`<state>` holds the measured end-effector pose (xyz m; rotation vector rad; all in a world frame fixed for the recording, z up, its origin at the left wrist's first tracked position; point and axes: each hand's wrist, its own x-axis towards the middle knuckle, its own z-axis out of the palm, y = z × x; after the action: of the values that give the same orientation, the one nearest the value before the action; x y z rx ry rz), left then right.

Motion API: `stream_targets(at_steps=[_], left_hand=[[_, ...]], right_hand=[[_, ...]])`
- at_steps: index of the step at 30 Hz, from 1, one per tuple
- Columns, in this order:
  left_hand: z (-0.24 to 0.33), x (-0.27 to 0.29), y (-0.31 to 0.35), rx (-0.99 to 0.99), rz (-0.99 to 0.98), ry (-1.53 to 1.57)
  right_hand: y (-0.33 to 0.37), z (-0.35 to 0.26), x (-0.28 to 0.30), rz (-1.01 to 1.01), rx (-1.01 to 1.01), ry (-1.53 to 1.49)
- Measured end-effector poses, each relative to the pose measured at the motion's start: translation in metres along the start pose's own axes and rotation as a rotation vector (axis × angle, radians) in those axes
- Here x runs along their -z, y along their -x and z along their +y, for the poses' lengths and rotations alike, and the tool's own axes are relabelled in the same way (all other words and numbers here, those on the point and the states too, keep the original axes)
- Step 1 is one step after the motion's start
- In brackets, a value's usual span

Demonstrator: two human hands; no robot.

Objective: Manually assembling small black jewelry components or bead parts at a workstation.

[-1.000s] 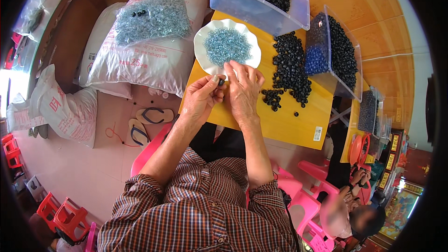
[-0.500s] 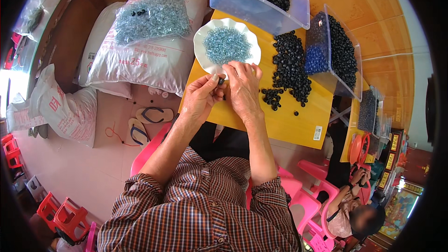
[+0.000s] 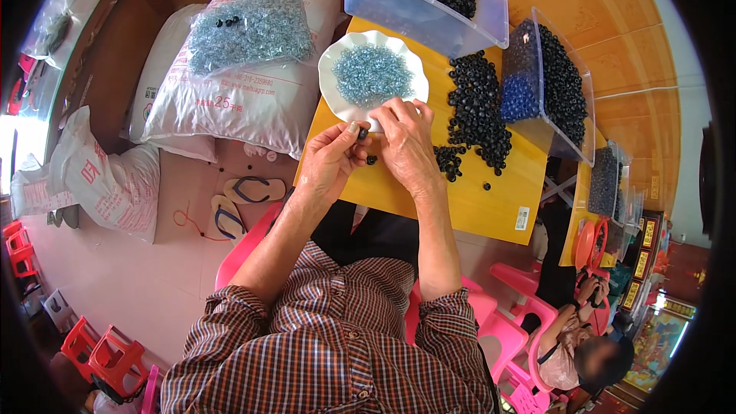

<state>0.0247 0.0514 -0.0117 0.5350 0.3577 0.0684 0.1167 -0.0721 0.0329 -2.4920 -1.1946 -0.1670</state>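
Observation:
My left hand (image 3: 330, 159) is closed, pinching a small round black piece (image 3: 363, 133) between thumb and fingertips. Beside it, at the near rim of a white scalloped plate (image 3: 327, 83), is my right hand (image 3: 410, 146). Its fingers are bent together, and whatever they hold is hidden. Small clear bluish pieces (image 3: 372, 73) fill the plate's middle. One loose black piece (image 3: 372, 159) lies on the yellow table (image 3: 475, 211) between my hands. Right of my right hand, a pile of black round pieces (image 3: 471, 100) spreads over the tabletop.
Clear bins (image 3: 429, 19) of black pieces stand at the table's back and right (image 3: 563, 96). White sacks (image 3: 253, 103) lie to the left, one bearing a bag of clear pieces (image 3: 249, 31). Sandals (image 3: 257, 189) are on the floor. Another person (image 3: 575, 345) sits at the lower right.
My right hand has shifted slightly right, away from my left hand, uncovering more of the loose black piece on the table. The left hand holds its black piece in nearly the same spot.

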Motion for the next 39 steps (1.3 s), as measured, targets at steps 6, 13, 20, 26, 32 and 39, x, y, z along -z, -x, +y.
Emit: stream_targets(at_steps=[6,13,20,26,32,39], left_hand=[[0.0,0.001,-0.001,0.001,0.005,0.004],[0.0,0.0,0.0,0.007,0.002,-0.007],[0.0,0.003,-0.001,0.015,0.011,-0.005],[0.002,0.001,-0.001,0.03,0.016,0.014],[0.002,-0.001,0.0,0.023,0.011,-0.01],[0.001,-0.001,0.001,0.029,0.01,-0.008]], right_hand=[[0.003,0.008,0.004,0.015,0.037,-0.074],[0.008,0.011,0.002,0.091,0.07,-0.116],[0.02,0.011,0.006,0.167,0.002,-0.174],[0.054,0.028,0.007,0.181,-0.163,-0.283],[0.073,0.029,0.006,0.198,-0.233,-0.261],[0.077,0.026,0.002,0.264,-0.272,-0.25]])
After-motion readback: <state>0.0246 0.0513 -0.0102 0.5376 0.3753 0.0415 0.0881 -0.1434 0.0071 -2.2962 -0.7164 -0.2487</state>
